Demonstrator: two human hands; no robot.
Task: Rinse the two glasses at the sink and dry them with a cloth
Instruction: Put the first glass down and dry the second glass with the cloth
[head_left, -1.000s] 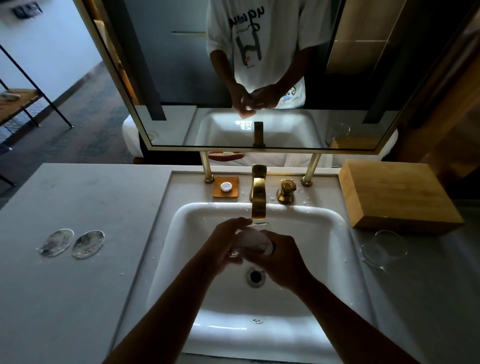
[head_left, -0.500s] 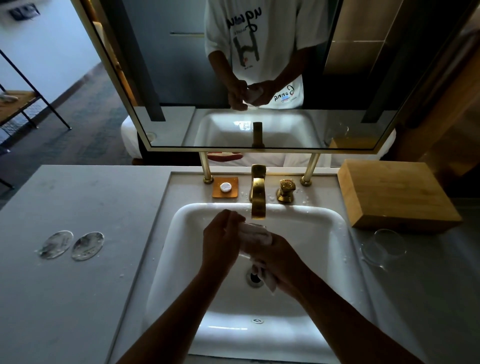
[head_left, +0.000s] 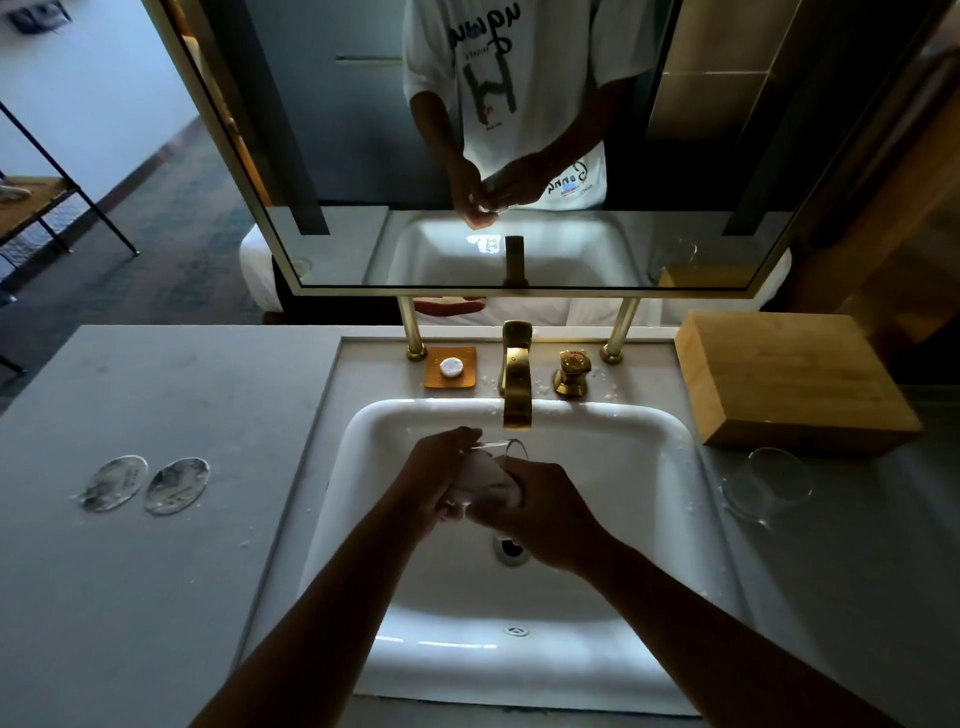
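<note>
Over the white sink (head_left: 649, 467), just below the gold tap (head_left: 517, 387), my left hand (head_left: 436, 478) grips a clear glass (head_left: 501, 448) by its side. My right hand (head_left: 540, 512) holds a white cloth (head_left: 485, 480) pushed against and into the glass. Most of the glass is hidden by both hands and the cloth; only its rim shows. A second clear glass (head_left: 769, 483) stands on the counter to the right of the sink, in front of the wooden box.
A wooden box (head_left: 789, 379) sits at the back right. Two round clear coasters (head_left: 145, 483) lie on the grey counter (head_left: 156, 571) at the left. A soap dish (head_left: 450, 368) and a gold tap handle (head_left: 571, 373) flank the tap. A mirror (head_left: 519, 130) hangs behind.
My hands have turned the glass and shifted the cloth: the cloth's tail that hung below my right hand is now bunched up at the glass, and the rim shows toward the tap.
</note>
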